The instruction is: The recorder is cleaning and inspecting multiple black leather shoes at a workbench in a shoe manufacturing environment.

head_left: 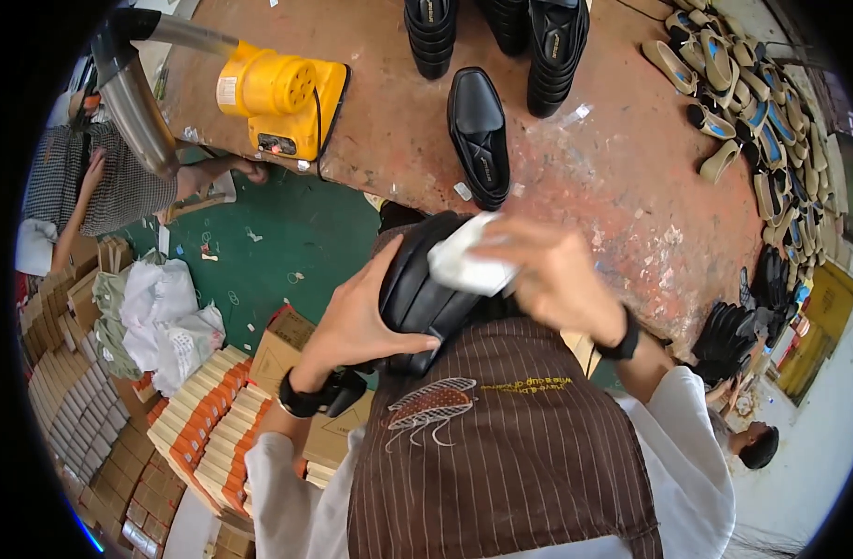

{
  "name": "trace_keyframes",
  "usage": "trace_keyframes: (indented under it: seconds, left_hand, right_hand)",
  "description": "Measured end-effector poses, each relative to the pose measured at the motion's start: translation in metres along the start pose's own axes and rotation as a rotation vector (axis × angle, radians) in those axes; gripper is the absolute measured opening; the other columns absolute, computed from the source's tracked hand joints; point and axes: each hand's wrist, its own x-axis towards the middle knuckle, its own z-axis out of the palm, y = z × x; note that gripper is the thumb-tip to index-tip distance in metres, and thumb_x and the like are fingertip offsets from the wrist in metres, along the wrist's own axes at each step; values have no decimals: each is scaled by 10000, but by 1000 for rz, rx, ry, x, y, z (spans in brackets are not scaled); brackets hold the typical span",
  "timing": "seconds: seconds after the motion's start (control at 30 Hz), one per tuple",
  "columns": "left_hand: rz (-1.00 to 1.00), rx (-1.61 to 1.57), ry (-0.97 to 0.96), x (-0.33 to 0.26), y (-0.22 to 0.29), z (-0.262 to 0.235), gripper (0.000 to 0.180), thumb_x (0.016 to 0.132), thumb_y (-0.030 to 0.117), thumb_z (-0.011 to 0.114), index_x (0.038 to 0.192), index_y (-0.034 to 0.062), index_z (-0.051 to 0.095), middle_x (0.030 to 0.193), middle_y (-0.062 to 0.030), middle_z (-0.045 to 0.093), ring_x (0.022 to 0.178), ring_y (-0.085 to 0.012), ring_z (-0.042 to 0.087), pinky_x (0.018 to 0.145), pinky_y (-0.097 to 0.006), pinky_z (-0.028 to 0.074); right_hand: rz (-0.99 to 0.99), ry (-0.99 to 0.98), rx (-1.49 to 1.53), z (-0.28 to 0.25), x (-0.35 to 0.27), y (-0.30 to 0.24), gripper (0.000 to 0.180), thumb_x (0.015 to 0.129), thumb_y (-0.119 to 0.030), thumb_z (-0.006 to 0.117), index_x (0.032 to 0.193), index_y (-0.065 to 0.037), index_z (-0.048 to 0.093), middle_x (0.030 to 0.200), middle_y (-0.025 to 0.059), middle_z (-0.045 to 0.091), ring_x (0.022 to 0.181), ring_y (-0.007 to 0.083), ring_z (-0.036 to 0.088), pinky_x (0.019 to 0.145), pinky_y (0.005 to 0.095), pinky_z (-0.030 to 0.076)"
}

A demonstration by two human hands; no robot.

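A nested stack of black leather shoes [415,287] rests against my brown striped apron, below the table's front edge. My left hand [345,321] grips its left side, with the thumb across the near end and the fingers along the far side. A crumpled white cloth [471,263] is pressed against the stack's upper right side. Closed on that cloth is my right hand [559,272], smeared by motion. Just beyond, a single black loafer [478,121] lies on the table, toe pointing away from me.
More stacked black shoes [554,70] stand at the table's far side. A yellow blower machine [282,93] with a metal pipe sits at the left. Beige flats [771,112] are heaped at the right. Cartons [287,340] and white sacks [161,312] fill the lower left. Other people are at both sides.
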Motion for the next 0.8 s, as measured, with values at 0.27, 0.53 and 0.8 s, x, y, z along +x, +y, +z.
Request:
trace_keyframes:
  seconds: [0.27, 0.53, 0.8]
  left_hand:
    - [-55, -833, -359, 3, -29, -7, 950, 837, 718, 21, 1436, 7, 215, 1478, -154, 247, 1378, -288, 199, 1128, -386, 127]
    - [-219, -1284, -537, 22, -20, -13, 1127, 733, 820, 16, 1399, -56, 258, 1407, -176, 371, 1312, -266, 353, 1122, -378, 199]
    - [14, -975, -425, 12, -16, -9, 1098, 760, 768, -73, 1373, -46, 336, 1417, -185, 348, 1339, -273, 293, 1129, -388, 162]
  right_hand:
    - [-99, -142, -120, 14, 1, -13, 418, 551, 15, 563, 913, -141, 700, 1042, 72, 640, 918, 251, 634, 743, 326, 538]
    - [-347, -278, -150, 15, 34, -53, 404, 616, -6, 575, 995, -111, 665, 1075, 57, 610, 921, 246, 603, 722, 337, 525]
    - [-11, -350, -391, -66, 17, -11, 414, 609, 69, 506, 936, -103, 692, 985, 91, 632, 941, 282, 608, 818, 375, 507]
